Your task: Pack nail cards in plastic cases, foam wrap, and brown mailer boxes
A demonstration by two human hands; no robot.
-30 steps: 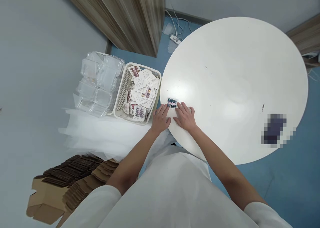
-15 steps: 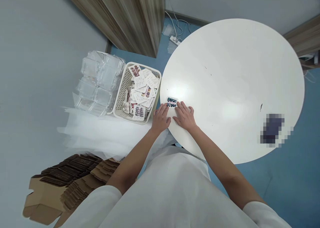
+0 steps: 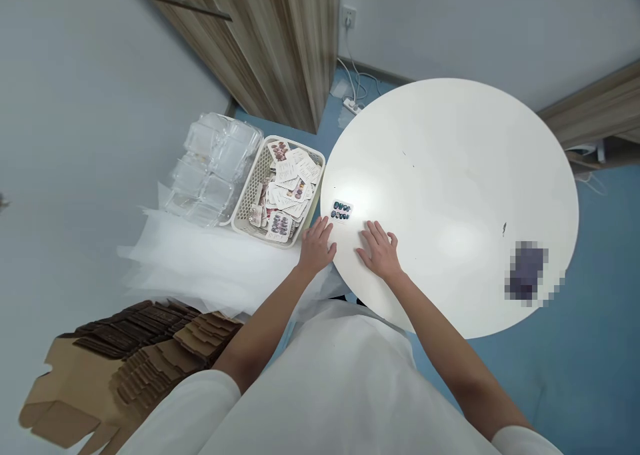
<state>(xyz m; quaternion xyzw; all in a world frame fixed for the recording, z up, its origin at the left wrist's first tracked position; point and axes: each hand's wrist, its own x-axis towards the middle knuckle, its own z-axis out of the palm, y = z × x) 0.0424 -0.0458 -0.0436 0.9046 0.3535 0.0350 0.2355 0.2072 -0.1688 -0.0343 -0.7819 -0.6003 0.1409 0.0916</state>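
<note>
A small white card of dark teal press-on nails (image 3: pixel 341 211), set in two rows, lies face up near the left edge of the round white table (image 3: pixel 450 155). My left hand (image 3: pixel 316 247) rests at the table's edge just below the card, fingers stretched out. Its fingertips are close to the card's lower left corner; whether they touch it I cannot tell. To the right of the card, with a gap between, my right hand (image 3: pixel 381 252) lies on the tabletop with fingers spread. Neither hand holds anything.
Left of the table stands a white basket (image 3: pixel 246 202) of nail cards, some face down. Beyond it are clear plastic boxes (image 3: pixel 215 152). White sheets (image 3: pixel 200 262) and flattened brown cartons (image 3: pixel 95 382) lie nearer me. A pixelated dark object (image 3: pixel 527 270) sits on the table's right.
My right hand has moved away from the card to the right, and my left hand has drawn back slightly. The card now shows uncovered. The view has shifted a little.
</note>
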